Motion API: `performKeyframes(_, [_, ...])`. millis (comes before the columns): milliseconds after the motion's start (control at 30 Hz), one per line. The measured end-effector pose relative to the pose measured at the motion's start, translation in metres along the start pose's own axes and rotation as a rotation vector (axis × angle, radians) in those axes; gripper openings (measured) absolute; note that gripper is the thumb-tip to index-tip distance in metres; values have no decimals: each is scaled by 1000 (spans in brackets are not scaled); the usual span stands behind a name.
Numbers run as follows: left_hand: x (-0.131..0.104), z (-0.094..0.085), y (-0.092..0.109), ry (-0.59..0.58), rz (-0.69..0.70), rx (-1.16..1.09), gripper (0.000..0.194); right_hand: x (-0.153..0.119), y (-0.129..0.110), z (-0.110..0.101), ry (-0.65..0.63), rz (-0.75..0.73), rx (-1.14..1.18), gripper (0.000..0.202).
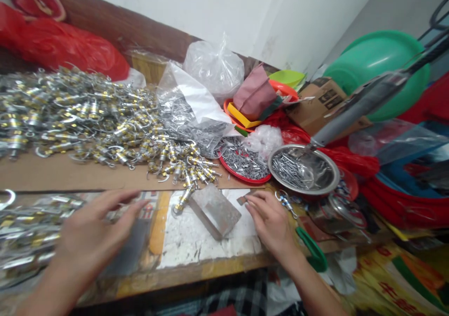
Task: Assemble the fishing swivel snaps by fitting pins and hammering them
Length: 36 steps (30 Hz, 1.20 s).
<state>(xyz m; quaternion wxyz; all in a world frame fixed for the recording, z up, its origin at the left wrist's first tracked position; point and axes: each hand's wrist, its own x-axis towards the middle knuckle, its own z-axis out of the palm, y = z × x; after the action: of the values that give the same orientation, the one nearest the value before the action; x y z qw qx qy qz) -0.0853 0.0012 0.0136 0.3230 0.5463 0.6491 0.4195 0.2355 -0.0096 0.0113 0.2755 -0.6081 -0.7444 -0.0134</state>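
Note:
My left hand (94, 229) hovers above the left of the workbench, thumb and fingers apart, with nothing in it. Silver-and-gold metal fittings with hooks (31, 232) lie just beside and beneath it. My right hand (272, 220) is at the right of a white, stained sheet (178, 248), its thumb and fingers drawn together. A small brownish flat piece (242, 200) shows at those fingertips; whether they grip it is unclear. Between the hands a grey metal block (217, 213) sits on the sheet, one hooked fitting (182, 201) at its left edge. Another small fitting (286, 203) lies right of my right hand.
A large heap of hooked fittings (87, 115) covers the back left. Behind the block are a clear bag of metal parts (189, 119), a red tray (242, 178) of small pieces and a steel bowl (333, 185) of pins. A green-handled object (312, 250) lies at the bench's front edge.

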Motion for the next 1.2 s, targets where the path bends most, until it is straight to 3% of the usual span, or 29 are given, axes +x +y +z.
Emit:
performKeyframes(67, [-3, 32, 19, -152, 124, 361, 32, 35, 0, 9, 20, 43, -67, 26])
performKeyframes(167, [-5, 64, 28, -227, 214, 504, 36, 85, 20, 24, -83, 142, -183, 30])
performKeyframes(233, [-4, 69, 23, -205, 254, 563, 35, 108, 35, 34, -151, 159, -203, 29])
performKeyframes(333, [-3, 58, 15, -126, 234, 443, 33, 120, 46, 44, -195, 177, -222, 21])
performKeyframes(433, [-5, 42, 17, -57, 185, 173, 32, 116, 47, 47, -169, 196, -221, 16])
performKeyframes(500, [-8, 38, 26, -88, 158, 40, 29, 112, 47, 45, -140, 201, -209, 17])
performKeyframes(700, [-21, 64, 43, -291, 244, -83, 18, 97, 44, 27, -39, 156, -115, 19])
performKeyframes(833, [-26, 80, 35, -274, 321, -55, 22, 71, 5, 12, -70, 36, 50, 14])
performKeyframes(1000, [-28, 81, 29, -302, 408, -43, 25, 31, -58, 1, -185, -289, 438, 27])
performKeyframes(1200, [-28, 82, 30, -323, 408, -51, 26, 20, -77, 3, -182, -161, 772, 26])
